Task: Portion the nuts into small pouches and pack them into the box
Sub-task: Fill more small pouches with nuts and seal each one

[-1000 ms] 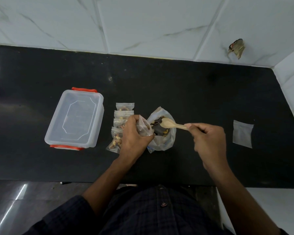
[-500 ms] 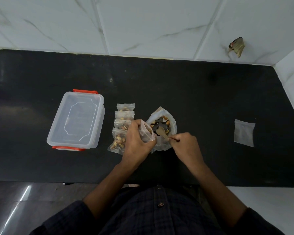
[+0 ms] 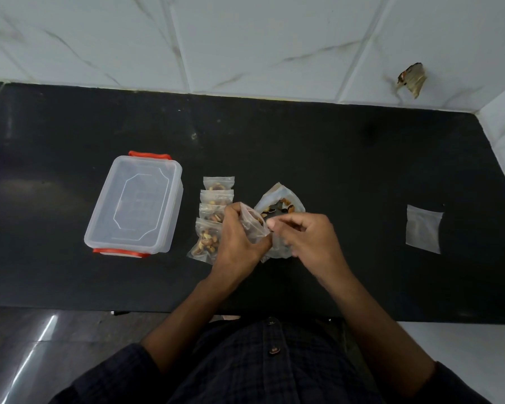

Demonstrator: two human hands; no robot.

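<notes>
Head view first: the change I read is at my right hand (image 3: 309, 240). A second ago it held a wooden spoon out over the open nut bag (image 3: 279, 225); half a second ago the spoon was dipping in beside the small pouch; now the spoon is out of sight and the right hand has closed in against the left, its fingers curled low over the bag's near edge. Whether they hold the spoon or anything else I cannot tell. My left hand (image 3: 239, 237) has not shifted: it grips the pouch in hand (image 3: 252, 221), fingers wrapped round it, mouth turned toward the bag. I judge the scooping for this portion is about over and sealing comes next, though that is a guess.

Counting, largest to smallest. One black countertop (image 3: 333, 158). One clear lidded box (image 3: 134, 204) with red clips, lid on, left of everything and well apart from the hands; nothing packed yet, as far as I can see through it. One nut bag, open, with nuts showing at its far end. One empty flat pouch (image 3: 424, 228) lying alone well to the right. Four filled pouches (image 3: 213, 212) in an overlapping row between box and bag, the nearest partly under my left hand. One pouch being filled. One plaid shirt (image 3: 260, 368) at the bottom edge.
</notes>
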